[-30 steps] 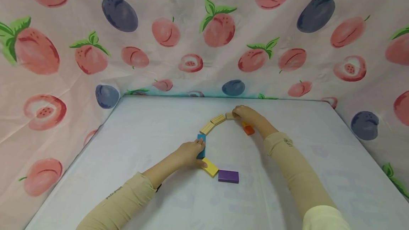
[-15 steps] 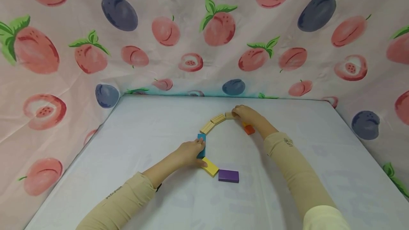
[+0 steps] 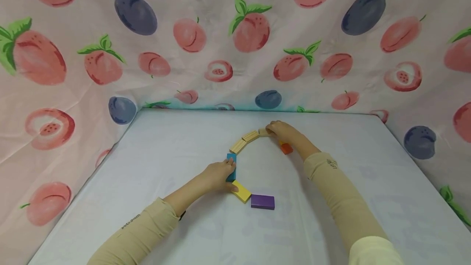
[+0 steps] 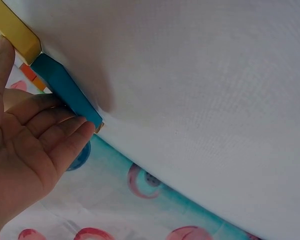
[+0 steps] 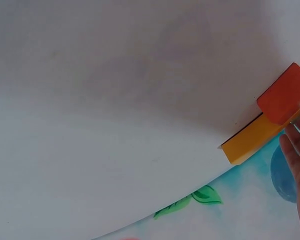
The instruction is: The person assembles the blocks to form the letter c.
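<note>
A curved row of rectangular blocks lies on the white tabletop. My left hand (image 3: 218, 176) rests against it, fingertips on the blue block (image 3: 231, 157) and thumb on the yellow block (image 3: 243, 193). In the left wrist view those fingers reach along the blue block's side, nearly straight. My right hand (image 3: 284, 131) is at the far end of the arc, fingertips over a pale wooden block (image 3: 263, 132). Below its palm show a red-orange block (image 3: 286, 149) and part of a yellow-orange block (image 5: 252, 137). Extended fingers reach beside these two in the right wrist view.
A purple block (image 3: 263, 202) lies at the near end of the row, by the yellow one. Two more pale wooden blocks (image 3: 238, 146) continue the arc past the blue block. A fruit-print cloth (image 3: 220, 32) hangs behind and at the sides of the table (image 3: 176, 138).
</note>
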`<state>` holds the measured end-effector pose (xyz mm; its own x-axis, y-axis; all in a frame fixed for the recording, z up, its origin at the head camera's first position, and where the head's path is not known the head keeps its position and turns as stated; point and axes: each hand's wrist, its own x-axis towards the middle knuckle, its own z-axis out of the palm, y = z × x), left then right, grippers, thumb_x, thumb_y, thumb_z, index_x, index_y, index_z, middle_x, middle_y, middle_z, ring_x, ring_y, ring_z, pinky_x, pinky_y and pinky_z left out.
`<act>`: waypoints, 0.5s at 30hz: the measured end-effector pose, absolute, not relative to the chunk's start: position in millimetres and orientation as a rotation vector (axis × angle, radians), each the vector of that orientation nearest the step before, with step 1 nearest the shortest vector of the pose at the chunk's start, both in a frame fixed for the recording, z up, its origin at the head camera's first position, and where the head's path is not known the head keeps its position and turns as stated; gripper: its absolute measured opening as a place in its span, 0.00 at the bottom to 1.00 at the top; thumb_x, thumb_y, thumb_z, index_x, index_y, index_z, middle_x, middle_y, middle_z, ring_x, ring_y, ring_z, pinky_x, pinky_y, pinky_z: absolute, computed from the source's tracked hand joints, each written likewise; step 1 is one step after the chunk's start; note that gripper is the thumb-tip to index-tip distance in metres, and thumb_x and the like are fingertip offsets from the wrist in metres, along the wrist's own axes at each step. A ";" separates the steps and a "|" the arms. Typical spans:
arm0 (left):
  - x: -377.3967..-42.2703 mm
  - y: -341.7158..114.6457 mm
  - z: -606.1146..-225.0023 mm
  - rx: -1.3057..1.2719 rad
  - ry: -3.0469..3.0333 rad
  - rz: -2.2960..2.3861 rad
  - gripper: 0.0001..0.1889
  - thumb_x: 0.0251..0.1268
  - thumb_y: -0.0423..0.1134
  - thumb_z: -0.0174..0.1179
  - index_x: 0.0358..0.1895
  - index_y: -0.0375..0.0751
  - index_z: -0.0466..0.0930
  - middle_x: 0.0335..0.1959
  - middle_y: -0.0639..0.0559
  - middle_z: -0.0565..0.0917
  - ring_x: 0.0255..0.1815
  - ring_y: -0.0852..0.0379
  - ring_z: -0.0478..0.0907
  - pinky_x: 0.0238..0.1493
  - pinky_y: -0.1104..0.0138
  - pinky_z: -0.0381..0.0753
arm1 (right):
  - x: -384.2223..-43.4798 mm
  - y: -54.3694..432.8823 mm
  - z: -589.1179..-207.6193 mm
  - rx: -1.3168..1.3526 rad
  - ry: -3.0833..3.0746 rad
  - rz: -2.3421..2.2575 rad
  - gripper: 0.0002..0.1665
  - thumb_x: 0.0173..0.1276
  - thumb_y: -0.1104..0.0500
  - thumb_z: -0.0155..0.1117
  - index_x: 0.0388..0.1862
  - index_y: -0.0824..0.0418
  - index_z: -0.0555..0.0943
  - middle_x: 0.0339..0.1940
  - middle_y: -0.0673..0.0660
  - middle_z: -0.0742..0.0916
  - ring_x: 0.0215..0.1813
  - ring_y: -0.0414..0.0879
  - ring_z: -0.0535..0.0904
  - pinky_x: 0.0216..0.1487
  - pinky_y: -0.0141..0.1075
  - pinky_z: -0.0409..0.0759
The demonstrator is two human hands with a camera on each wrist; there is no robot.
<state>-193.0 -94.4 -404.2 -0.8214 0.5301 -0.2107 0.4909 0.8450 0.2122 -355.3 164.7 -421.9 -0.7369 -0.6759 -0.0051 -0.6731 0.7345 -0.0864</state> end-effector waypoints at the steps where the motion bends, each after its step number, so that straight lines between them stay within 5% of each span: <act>1: -193.2 -94.4 -404.3 0.778 2.762 0.215 0.43 0.52 0.57 0.65 0.65 0.30 0.66 0.68 0.35 0.65 0.69 0.40 0.63 0.63 0.53 0.71 | -355.3 165.2 -421.7 -1.132 2.896 -0.134 0.03 0.66 0.67 0.60 0.37 0.65 0.79 0.34 0.58 0.82 0.39 0.52 0.78 0.45 0.43 0.78; 8: -193.4 -94.1 -403.8 0.762 2.754 0.204 0.42 0.53 0.57 0.65 0.65 0.31 0.66 0.69 0.36 0.64 0.70 0.40 0.63 0.64 0.52 0.71 | -353.2 173.5 -420.4 -1.142 2.908 -0.217 0.03 0.65 0.68 0.59 0.36 0.66 0.80 0.32 0.59 0.82 0.37 0.52 0.77 0.44 0.43 0.78; 15: -192.9 -93.7 -403.1 0.763 2.755 0.199 0.43 0.53 0.57 0.65 0.66 0.31 0.66 0.69 0.36 0.64 0.70 0.40 0.63 0.64 0.52 0.71 | -349.0 185.7 -419.5 -0.993 2.924 -0.298 0.09 0.66 0.67 0.59 0.44 0.69 0.79 0.40 0.64 0.83 0.46 0.58 0.79 0.54 0.48 0.77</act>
<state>-192.9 -93.7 -403.1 -0.8231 0.5214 -0.2252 0.4837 0.8513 0.2032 -349.0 185.7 -419.5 -0.7945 -0.6068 0.0242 -0.5992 0.7768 -0.1937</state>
